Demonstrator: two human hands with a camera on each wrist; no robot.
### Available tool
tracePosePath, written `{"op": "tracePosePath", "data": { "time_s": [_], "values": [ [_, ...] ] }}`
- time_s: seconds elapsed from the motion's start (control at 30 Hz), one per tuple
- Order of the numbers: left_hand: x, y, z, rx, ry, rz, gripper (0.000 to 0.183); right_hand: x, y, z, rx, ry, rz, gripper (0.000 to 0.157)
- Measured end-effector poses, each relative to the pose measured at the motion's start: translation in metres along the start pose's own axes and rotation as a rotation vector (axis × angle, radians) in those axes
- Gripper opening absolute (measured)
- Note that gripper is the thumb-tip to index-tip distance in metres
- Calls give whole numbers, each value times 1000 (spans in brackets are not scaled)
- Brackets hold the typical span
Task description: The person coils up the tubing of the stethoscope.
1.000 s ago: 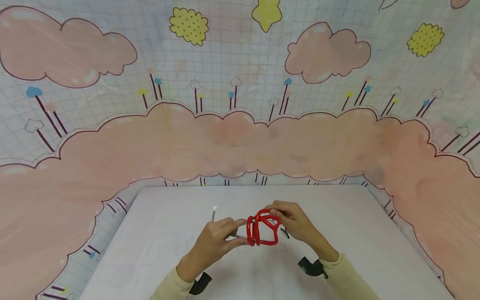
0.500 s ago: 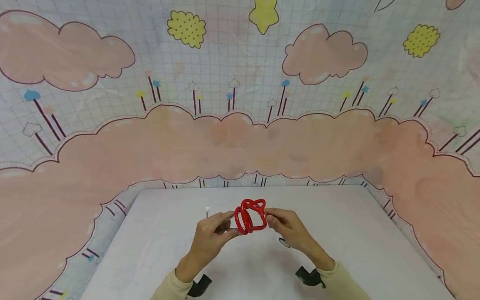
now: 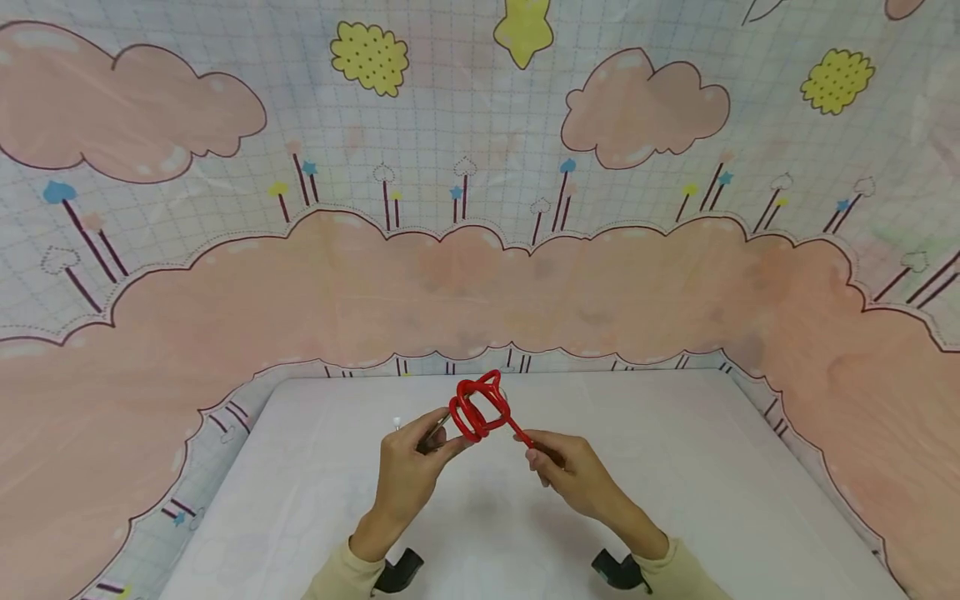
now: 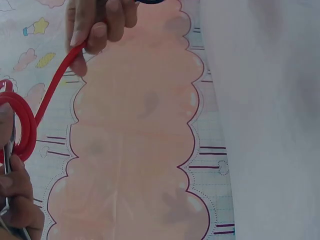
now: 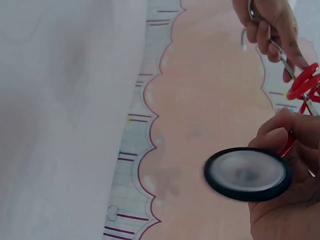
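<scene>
A stethoscope with red tubing [image 3: 480, 408] wound into loops is held up over the table between both hands. My left hand [image 3: 408, 454] grips its metal ear tubes [image 5: 283, 57] beside the coil, fingertips right at the loops. One white ear tip [image 5: 243, 47] sticks out past that hand. My right hand [image 3: 573, 473] pinches a straight length of the red tube [image 4: 56, 86] that runs out of the coil. The round chestpiece [image 5: 247, 175], dark-rimmed with a pale face, hangs at the right hand in the right wrist view; in the head view it is hidden.
A white table [image 3: 300, 483] lies beneath the hands. Behind and around it spreads a cloth printed with clouds and stars [image 3: 480, 283]. Black wrist mounts [image 3: 400, 571] sit at both forearms, below light sleeves [image 3: 341, 575].
The red coil has moved up and left with my left hand. My right hand has gone from the loops down to the right, and a straight piece of tube now stretches between them.
</scene>
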State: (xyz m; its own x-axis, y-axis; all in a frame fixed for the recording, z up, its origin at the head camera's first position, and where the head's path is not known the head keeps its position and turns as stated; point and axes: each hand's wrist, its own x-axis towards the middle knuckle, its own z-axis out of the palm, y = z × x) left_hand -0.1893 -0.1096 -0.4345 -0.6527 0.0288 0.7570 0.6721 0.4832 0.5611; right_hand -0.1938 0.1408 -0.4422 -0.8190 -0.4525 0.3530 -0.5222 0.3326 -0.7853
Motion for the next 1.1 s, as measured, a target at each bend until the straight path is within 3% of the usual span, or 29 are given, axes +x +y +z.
{"op": "tracePosePath", "data": {
  "time_s": [0.17, 0.47, 0.77, 1.1],
  "values": [
    [2, -1, -3, 16, -8, -62, 42, -5, 0, 3, -59, -1, -9, 30],
    [1, -3, -2, 48, -22, -103, 43, -11, -4, 11, -150, 10, 27, 31],
    [-1, -10, 1, 82, -27, -134, 41, -18, -15, 20, -212, -53, 61, 39],
    [-4, -13, 4, 180, -57, -146, 44, -22, -26, 29, -184, -100, 29, 42]
  ]
}}
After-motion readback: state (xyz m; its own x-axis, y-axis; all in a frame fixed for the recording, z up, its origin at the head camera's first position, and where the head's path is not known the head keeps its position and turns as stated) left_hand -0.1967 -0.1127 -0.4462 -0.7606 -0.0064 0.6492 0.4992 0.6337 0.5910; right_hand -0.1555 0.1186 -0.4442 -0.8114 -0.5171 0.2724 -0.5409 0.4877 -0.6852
